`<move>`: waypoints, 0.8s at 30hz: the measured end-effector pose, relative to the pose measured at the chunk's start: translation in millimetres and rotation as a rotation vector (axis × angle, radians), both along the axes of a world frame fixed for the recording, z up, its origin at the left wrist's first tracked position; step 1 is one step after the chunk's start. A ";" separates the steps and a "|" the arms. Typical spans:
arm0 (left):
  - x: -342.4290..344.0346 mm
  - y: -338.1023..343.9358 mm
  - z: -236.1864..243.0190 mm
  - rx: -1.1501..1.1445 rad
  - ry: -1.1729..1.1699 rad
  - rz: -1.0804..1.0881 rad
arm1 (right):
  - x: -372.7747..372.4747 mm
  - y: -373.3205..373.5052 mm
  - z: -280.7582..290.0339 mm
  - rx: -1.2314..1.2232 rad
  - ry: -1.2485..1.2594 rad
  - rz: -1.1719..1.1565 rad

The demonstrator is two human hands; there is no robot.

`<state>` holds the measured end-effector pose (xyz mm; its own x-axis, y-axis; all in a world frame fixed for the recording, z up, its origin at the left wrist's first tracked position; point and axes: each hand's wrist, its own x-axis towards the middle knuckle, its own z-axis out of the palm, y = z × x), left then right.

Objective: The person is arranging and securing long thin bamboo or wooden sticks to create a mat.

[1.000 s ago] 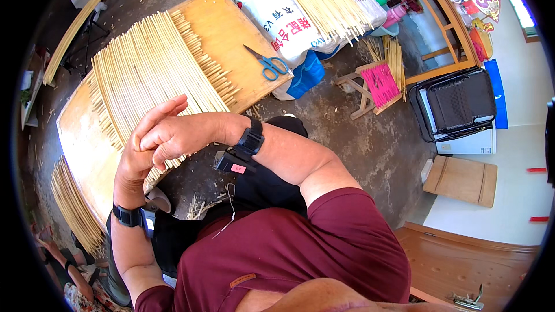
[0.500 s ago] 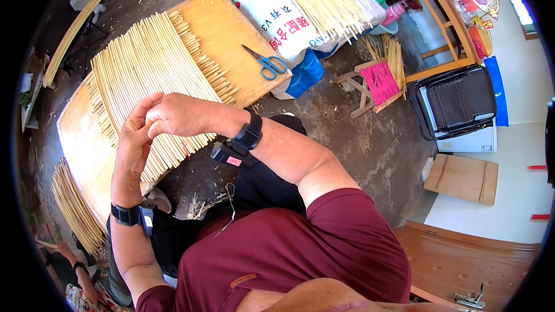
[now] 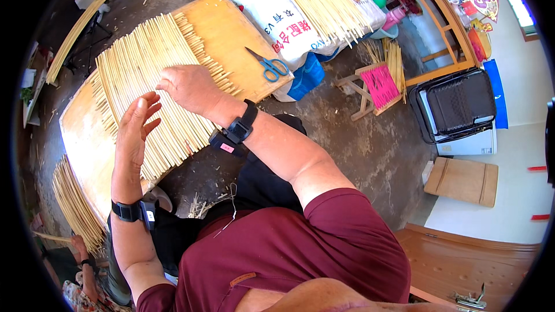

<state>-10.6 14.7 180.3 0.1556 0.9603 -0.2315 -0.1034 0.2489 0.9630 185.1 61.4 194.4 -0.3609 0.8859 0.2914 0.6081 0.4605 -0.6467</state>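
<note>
A mat of pale, straw-like stalks (image 3: 153, 52), laid side by side, covers much of a wooden board (image 3: 214, 17). Over its near part is my left hand (image 3: 134, 130), its fingers apart and nothing visible in them. My right hand (image 3: 193, 89) is just above and to the right of it, over the stalks. Its fingers are curled closed, and whatever they may hold is hidden. Scissors with blue handles (image 3: 270, 69) lie on the board, right of the mat. A thin thread (image 3: 233, 202) hangs against the front of my dark red shirt.
More stalks (image 3: 324, 6) rest on a white printed sack (image 3: 272, 14) at the back. Another bundle (image 3: 75, 205) lies at the left. A small stool with a pink woven seat (image 3: 378, 86) stands right. At the lower left, another person's hand (image 3: 78, 244) shows.
My hands, which were together at the fingertips, have come apart. The right one has moved up and right across the mat; the left has opened its fingers.
</note>
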 end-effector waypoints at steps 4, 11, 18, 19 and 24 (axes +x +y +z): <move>-12.7 1.4 -10.2 -0.029 0.115 -0.082 | -5.4 3.8 -15.4 0.498 0.022 0.139; -4.7 -17.4 -6.6 -0.093 0.011 -0.171 | -41.4 -21.6 -31.9 0.271 0.119 0.423; -4.1 -5.9 -14.4 -0.255 -0.123 0.033 | -50.8 -21.9 -36.8 0.369 0.009 0.214; -3.2 -5.1 -15.5 -0.255 -0.123 0.033 | -50.6 -21.8 -36.6 0.370 0.009 0.214; -4.1 -7.2 -27.9 -0.222 0.002 0.097 | -39.6 -27.4 -15.7 0.050 -0.221 0.202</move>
